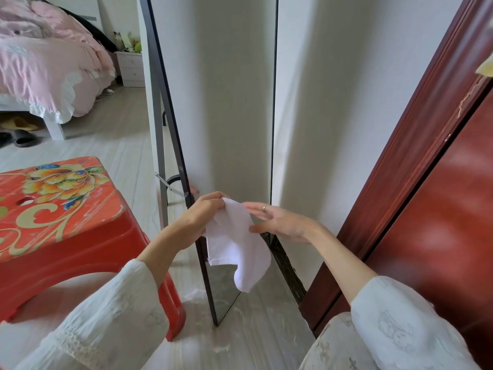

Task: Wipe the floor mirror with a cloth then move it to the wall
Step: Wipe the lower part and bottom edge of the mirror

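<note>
A tall floor mirror (226,102) with a thin black frame stands on its folding stand in front of me, its glass reflecting a white wall. A white cloth (234,252) hangs in front of the mirror's lower part. My left hand (202,214) pinches the cloth's top edge near the mirror's left frame. My right hand (280,220) is at the cloth's right side, fingers straight and spread, thumb touching the fabric.
A red plastic stool (61,209) with a flower print stands close on the left. A dark red door and frame (426,182) rise on the right beside a white wall (346,89). A bed (45,65) with pink bedding and a nightstand (130,68) lie at the back left.
</note>
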Demonstrator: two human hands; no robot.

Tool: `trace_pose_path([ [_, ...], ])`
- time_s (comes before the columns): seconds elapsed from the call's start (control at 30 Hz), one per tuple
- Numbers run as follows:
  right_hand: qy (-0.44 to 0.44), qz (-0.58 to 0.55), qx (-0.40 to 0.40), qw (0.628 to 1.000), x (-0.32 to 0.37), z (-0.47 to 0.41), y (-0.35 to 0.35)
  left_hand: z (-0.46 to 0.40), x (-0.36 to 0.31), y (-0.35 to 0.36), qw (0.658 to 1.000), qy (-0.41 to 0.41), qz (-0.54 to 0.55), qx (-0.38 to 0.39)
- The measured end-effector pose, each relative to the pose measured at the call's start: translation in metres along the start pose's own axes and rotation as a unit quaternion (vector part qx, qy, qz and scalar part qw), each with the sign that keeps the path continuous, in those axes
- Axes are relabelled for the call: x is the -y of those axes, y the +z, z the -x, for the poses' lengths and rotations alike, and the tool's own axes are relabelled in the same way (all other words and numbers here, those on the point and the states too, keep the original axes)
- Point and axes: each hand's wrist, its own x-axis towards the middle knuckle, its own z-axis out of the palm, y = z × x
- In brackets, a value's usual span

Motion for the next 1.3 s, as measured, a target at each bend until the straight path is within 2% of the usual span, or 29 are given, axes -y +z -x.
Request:
trace_pose_path([
  [0.07, 0.005, 0.010, 0.011, 1.000, -0.001, -0.004, 0.004, 0.000, -0.001, -0.001, 1.000, 0.012, -0.019, -0.008],
  [0.27, 0.019, 0.015, -0.044, 0.999, -0.005, -0.004, 0.014, -0.002, 0.006, -0.003, 0.980, 0.076, -0.165, -0.079],
  [0.3, 0.021, -0.009, -0.034, 0.999, -0.006, -0.003, 0.014, -0.003, 0.007, -0.003, 0.977, 0.084, -0.179, -0.085],
  [0.4, 0.028, -0.173, 0.036, 0.984, -0.007, 0.001, 0.010, -0.004, 0.010, -0.003, 0.970, 0.112, -0.196, -0.092],
  [0.47, 0.018, -0.201, 0.069, 0.977, -0.008, 0.000, 0.009, -0.004, 0.009, -0.003, 0.965, 0.132, -0.206, -0.092],
  [0.57, 0.016, -0.142, 0.048, 0.989, -0.011, -0.003, 0.011, -0.004, 0.006, -0.002, 0.957, 0.163, -0.222, -0.087],
  [0.7, 0.023, 0.027, -0.050, 0.998, -0.010, -0.003, 0.015, -0.001, 0.005, -0.002, 0.945, 0.164, -0.265, -0.097],
  [0.8, -0.004, 0.032, -0.148, 0.989, -0.014, -0.006, 0.009, 0.000, 0.007, -0.006, 0.928, 0.172, -0.311, -0.112],
  [0.9, -0.024, 0.055, -0.210, 0.976, -0.015, -0.009, 0.002, 0.002, 0.009, -0.009, 0.916, 0.180, -0.343, -0.102],
  [1.03, -0.052, 0.098, -0.256, 0.960, -0.006, -0.009, -0.002, 0.004, 0.010, -0.010, 0.903, 0.182, -0.371, -0.115],
  [1.13, -0.064, 0.133, -0.251, 0.957, -0.004, -0.005, -0.005, 0.002, 0.011, -0.013, 0.906, 0.180, -0.353, -0.149],
  [1.23, -0.029, 0.193, -0.234, 0.952, -0.008, -0.003, -0.005, 0.002, 0.011, -0.014, 0.906, 0.174, -0.340, -0.185],
  [1.3, 0.002, 0.222, -0.259, 0.940, -0.012, -0.006, -0.001, 0.004, 0.011, -0.010, 0.908, 0.171, -0.337, -0.180],
])
